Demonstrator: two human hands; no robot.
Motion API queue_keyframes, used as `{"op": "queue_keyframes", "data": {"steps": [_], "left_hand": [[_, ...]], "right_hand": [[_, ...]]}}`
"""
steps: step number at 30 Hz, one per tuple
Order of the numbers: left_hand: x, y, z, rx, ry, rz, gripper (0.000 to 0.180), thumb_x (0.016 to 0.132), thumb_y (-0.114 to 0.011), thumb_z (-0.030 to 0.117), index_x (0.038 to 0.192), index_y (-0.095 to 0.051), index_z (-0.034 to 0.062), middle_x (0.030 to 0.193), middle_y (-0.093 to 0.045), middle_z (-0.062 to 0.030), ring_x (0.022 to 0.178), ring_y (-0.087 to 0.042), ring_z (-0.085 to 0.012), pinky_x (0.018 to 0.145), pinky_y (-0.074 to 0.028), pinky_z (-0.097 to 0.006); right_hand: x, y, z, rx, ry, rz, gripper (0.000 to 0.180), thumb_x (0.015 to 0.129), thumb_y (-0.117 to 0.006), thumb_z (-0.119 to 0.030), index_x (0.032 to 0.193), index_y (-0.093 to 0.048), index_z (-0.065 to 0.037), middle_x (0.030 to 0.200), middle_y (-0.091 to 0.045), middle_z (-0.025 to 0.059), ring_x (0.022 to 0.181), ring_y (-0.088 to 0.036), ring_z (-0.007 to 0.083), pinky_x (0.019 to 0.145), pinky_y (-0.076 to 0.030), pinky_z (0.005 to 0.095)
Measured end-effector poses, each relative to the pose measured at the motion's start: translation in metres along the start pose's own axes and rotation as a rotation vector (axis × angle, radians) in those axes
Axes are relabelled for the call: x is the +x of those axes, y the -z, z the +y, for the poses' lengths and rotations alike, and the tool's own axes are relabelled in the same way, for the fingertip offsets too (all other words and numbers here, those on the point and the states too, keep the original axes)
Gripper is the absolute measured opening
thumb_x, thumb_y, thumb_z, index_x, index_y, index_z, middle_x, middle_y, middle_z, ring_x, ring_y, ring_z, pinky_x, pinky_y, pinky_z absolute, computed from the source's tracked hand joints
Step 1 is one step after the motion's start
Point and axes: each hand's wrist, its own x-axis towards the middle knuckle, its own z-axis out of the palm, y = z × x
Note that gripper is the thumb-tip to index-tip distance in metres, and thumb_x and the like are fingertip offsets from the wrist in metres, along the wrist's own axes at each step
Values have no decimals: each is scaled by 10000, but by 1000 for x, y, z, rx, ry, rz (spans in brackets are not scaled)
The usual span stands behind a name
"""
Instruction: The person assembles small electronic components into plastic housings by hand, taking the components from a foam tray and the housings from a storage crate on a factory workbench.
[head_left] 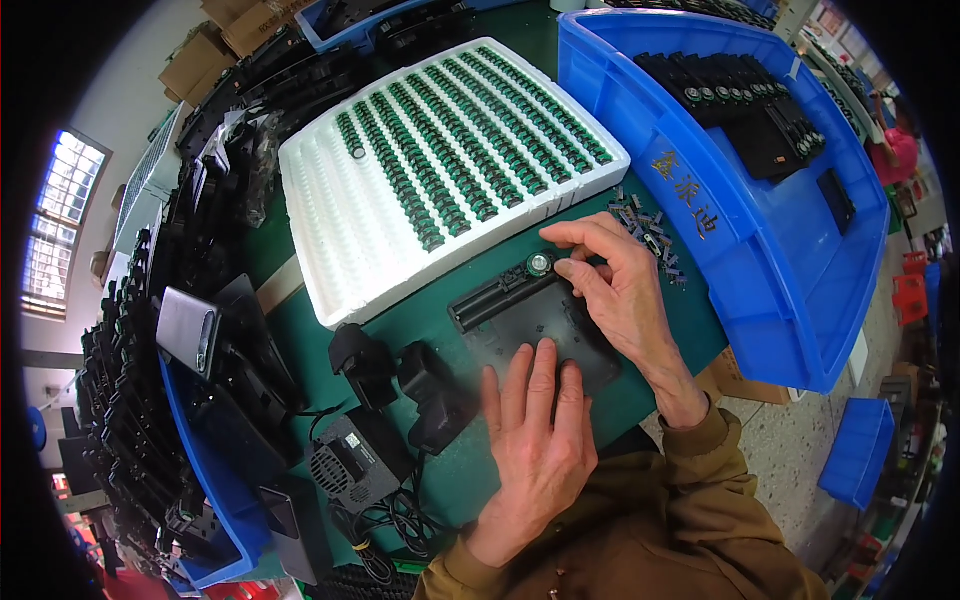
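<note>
A flat black plastic housing (555,325) lies on the green work surface in front of me. Along its far edge runs a raised bar with a small round silver-faced part (540,264) at the right end. My left hand (538,435) rests on the housing's near side, fingers stretched out and holding nothing. At the bar's right end is my right hand (622,290), its thumb tip close beside or touching the round part. The right index finger reaches out above, apart from the thumb, and the other fingers are partly curled.
A white foam tray (350,270) holds rows of small green-and-black parts. Small loose pieces (648,235) lie beside it. At right stands a blue bin (690,210) with black housings. Black plastic pieces (425,395) and a corded black device (360,462) sit at left.
</note>
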Motion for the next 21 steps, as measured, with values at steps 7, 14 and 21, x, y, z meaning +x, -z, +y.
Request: {"op": "queue_keyframes", "data": {"steps": [7, 14, 21], "left_hand": [[0, 0, 1, -5, 3, 13, 390, 792, -697, 80, 1167, -648, -14, 1362, -543, -189, 1267, -495, -394, 1084, -338, -602], [0, -1, 3, -6, -13, 22, 395, 784, -701, 71, 1168, -646, -7, 1360, -548, -183, 1269, -495, -387, 1085, -340, -598], [0, -3, 1, -8, -23, 52, 377, 796, -694, 53, 1164, -642, -9, 1353, -561, -184, 1264, -500, -395, 1086, -346, -594]], "right_hand": [[-1, -5, 5, -184, 224, 17, 212, 858, -648, 82, 1037, -712, -11, 947, -612, 79, 792, -601, 168, 680, -488, 269], [-2, -3, 4, -186, 233, 53, 159, 833, -668, 45, 986, -685, 5, 932, -634, 124, 847, -648, 301, 734, -522, 368], [-20, 27, -17, -264, 224, 192, 186, 830, -652, 65, 1003, -677, -1, 944, -635, 136, 843, -648, 317, 732, -519, 368]]}}
